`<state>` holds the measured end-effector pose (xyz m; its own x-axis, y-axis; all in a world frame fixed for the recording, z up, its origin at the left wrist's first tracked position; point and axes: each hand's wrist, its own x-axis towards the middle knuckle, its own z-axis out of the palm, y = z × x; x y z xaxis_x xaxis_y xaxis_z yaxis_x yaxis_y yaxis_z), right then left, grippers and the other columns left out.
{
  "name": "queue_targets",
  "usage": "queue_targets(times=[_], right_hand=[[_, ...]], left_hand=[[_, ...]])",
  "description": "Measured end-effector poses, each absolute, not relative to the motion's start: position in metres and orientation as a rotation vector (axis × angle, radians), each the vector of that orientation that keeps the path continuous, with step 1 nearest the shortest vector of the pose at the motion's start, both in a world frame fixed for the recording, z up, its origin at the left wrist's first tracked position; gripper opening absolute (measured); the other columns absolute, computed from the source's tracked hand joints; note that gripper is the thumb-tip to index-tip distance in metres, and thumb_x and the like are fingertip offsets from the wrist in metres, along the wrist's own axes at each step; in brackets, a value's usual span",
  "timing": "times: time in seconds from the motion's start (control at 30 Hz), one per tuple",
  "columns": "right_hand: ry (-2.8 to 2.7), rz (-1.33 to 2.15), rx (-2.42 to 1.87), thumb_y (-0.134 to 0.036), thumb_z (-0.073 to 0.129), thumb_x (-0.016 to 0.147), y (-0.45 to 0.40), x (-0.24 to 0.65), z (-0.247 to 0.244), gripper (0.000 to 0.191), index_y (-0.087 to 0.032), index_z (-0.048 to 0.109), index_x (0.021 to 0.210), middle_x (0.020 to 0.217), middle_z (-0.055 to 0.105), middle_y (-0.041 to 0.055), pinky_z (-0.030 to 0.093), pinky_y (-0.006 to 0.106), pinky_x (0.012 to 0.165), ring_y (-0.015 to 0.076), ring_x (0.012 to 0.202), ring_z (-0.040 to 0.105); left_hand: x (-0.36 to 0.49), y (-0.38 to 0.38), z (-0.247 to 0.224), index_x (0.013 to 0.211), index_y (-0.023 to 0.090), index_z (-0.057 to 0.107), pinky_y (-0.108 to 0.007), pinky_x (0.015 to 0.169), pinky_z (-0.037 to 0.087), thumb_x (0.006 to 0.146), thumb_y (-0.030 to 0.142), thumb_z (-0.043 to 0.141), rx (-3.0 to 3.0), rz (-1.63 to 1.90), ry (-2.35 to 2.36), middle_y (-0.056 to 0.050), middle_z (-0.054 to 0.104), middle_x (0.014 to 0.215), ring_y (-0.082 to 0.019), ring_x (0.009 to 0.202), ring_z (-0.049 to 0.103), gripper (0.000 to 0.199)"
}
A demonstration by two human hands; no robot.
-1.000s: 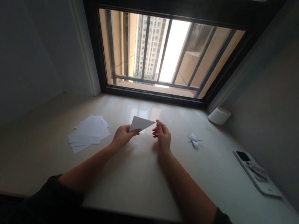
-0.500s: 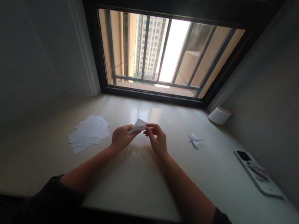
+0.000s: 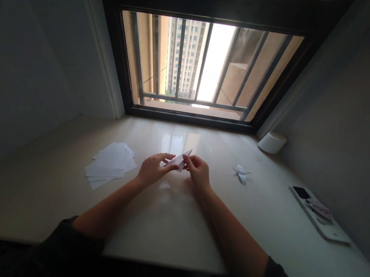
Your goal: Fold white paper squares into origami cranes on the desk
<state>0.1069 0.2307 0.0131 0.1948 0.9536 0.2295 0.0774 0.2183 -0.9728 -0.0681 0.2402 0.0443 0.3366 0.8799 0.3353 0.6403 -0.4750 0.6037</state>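
Note:
A small folded piece of white paper (image 3: 178,159) is held between my hands, just above the pale counter, one pointed corner aimed up and to the right. My left hand (image 3: 155,166) pinches its left and lower side between thumb and fingers. On the right side, my right hand (image 3: 198,170) grips the paper with thumb and forefinger; the other fingers are curled and partly hidden. To the left lies a loose stack of white paper sheets (image 3: 110,164). A folded paper crane (image 3: 242,173) rests to the right of my hands.
A phone (image 3: 317,215) in a light case lies near the right wall. Farther back, a white cylindrical object (image 3: 272,142) stands by the window corner. The barred window (image 3: 195,120) rises behind the counter (image 3: 162,229), whose front edge is close to me.
The folded paper has been turned, so its point now leans up to the right. My right hand has shifted its hold on it, and my left fingers have opened out somewhat.

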Motion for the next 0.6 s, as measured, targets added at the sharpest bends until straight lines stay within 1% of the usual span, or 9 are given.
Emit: queue_targets(times=[0.1,0.23,0.33,0.47,0.53,0.6], right_hand=[[-1.191,0.878,-1.158,-0.054,0.065,0.070,0.231,0.106,0.013,0.036,-0.018,0.062,0.066,0.060,0.065,0.0015,0.047,0.026,0.056,0.0180,0.056,0.065],[-1.146,0.915,-1.149,-0.059,0.055,0.075,0.232,0.105,0.013,0.043,-0.018,0.064,0.067,0.067,0.068,0.0038,0.046,0.026,0.051,0.0165,0.051,0.063],[-1.191,0.899,-1.161,-0.059,0.059,0.072,0.231,0.105,0.013,0.041,-0.018,0.064,0.066,0.066,0.068,0.0033,0.047,0.026,0.052,0.0173,0.052,0.064],[-1.284,0.848,-1.173,-0.054,0.066,0.068,0.228,0.106,0.014,0.036,-0.019,0.062,0.065,0.060,0.067,0.0029,0.048,0.027,0.054,0.0191,0.056,0.065],[-1.315,0.826,-1.174,-0.053,0.068,0.067,0.227,0.106,0.014,0.035,-0.019,0.062,0.065,0.062,0.067,0.0039,0.049,0.027,0.055,0.0193,0.058,0.065],[-1.337,0.792,-1.185,-0.052,0.070,0.065,0.228,0.107,0.012,0.034,-0.019,0.062,0.065,0.063,0.068,0.0046,0.050,0.028,0.056,0.0195,0.060,0.065]], left_hand=[[-0.071,0.243,0.045,0.105,0.027,0.066,-0.029,0.071,0.044,0.072,0.060,0.060,2.300,0.937,1.370,-0.002,0.071,0.095,-0.020,0.081,0.065,0.047],[-0.075,0.244,0.049,0.095,0.026,0.070,-0.030,0.073,0.042,0.080,0.053,0.054,2.473,1.047,1.429,-0.002,0.072,0.086,-0.020,0.080,0.065,0.035],[-0.078,0.244,0.052,0.089,0.027,0.071,-0.030,0.074,0.041,0.085,0.046,0.050,2.582,1.074,1.458,-0.001,0.073,0.083,-0.020,0.079,0.065,0.029],[-0.080,0.246,0.052,0.093,0.027,0.070,-0.029,0.072,0.041,0.083,0.043,0.053,2.552,1.080,1.523,-0.001,0.072,0.083,-0.020,0.078,0.065,0.025],[-0.081,0.250,0.049,0.092,0.027,0.070,-0.028,0.068,0.042,0.081,0.046,0.055,2.465,1.050,1.574,-0.001,0.072,0.084,-0.020,0.077,0.065,0.027],[-0.083,0.253,0.045,0.086,0.027,0.071,-0.027,0.066,0.042,0.079,0.050,0.055,2.355,0.998,1.617,-0.001,0.072,0.081,-0.020,0.076,0.066,0.029]])
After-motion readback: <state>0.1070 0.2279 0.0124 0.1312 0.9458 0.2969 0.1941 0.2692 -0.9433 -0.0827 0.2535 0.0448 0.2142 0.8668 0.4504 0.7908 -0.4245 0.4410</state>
